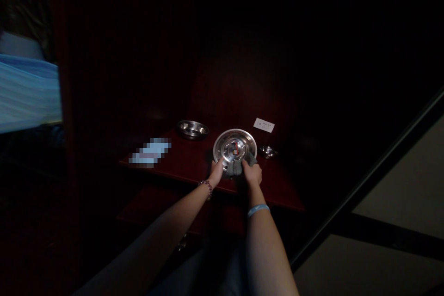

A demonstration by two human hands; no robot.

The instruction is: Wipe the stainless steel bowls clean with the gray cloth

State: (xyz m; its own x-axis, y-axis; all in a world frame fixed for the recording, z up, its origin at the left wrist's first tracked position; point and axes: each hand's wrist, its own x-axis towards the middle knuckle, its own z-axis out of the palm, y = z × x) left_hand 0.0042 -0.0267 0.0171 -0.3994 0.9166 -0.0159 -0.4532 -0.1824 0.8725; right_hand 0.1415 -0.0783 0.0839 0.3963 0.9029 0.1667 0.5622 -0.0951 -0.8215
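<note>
A round shiny metal dish (235,141) with a small coloured label at its centre is held up over a dark red shelf (187,169). My left hand (217,172) grips its lower left rim, thumb on top. At the lower right rim, my right hand (252,172) is closed round the dish and a grey cloth (237,168). The cloth lies along the near rim between both hands. The fingers beneath the dish are hidden.
Behind and left stands a metal bowl (193,130). A smaller metal dish (268,151) is at the right, below a white card (264,125). A blurred pale item (150,152) lies at the shelf's left. Blue striped fabric (29,92) shows far left.
</note>
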